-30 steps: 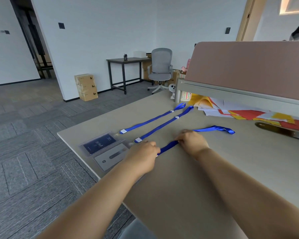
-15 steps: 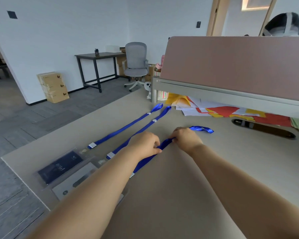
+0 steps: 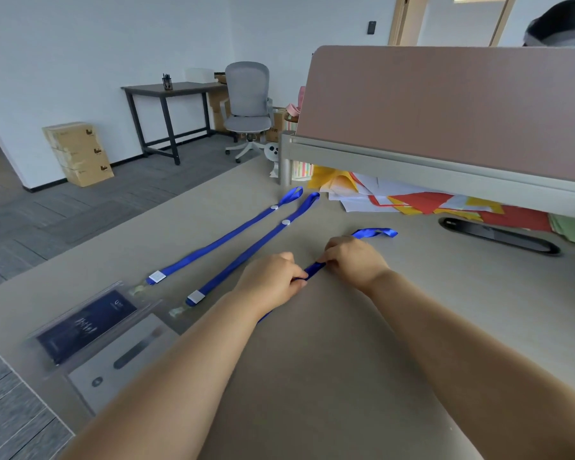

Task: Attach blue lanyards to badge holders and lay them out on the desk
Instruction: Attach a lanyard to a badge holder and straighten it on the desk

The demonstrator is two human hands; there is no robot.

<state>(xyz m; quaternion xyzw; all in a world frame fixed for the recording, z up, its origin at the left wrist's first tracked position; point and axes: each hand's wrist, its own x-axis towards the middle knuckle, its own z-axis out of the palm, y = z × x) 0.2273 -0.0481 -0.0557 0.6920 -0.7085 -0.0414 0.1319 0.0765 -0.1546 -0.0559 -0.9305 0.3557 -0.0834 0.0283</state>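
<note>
Two blue lanyards lie stretched side by side on the beige desk [image 3: 329, 376]: a far lanyard [image 3: 226, 237] and a middle lanyard [image 3: 253, 254]. Each ends at a clear badge holder at the desk's left edge, one with a dark card [image 3: 83, 327], one with a grey card [image 3: 127, 356]. A third blue lanyard [image 3: 374, 233] runs between my hands. My left hand [image 3: 273, 280] pinches it nearer me and my right hand [image 3: 352, 260] pinches it farther along. Its near end passes under my left forearm and is hidden.
A pink divider panel [image 3: 445, 104] rises at the back right, with coloured papers [image 3: 412, 200] piled under its rail. A black cable slot [image 3: 498, 235] sits in the desk on the right. Beyond the desk stand an office chair [image 3: 248, 104] and stacked boxes [image 3: 78, 154].
The view has swung right and closer. My hands have drawn nearer together on the third lanyard, and its far loop now lies closer to my right hand.
</note>
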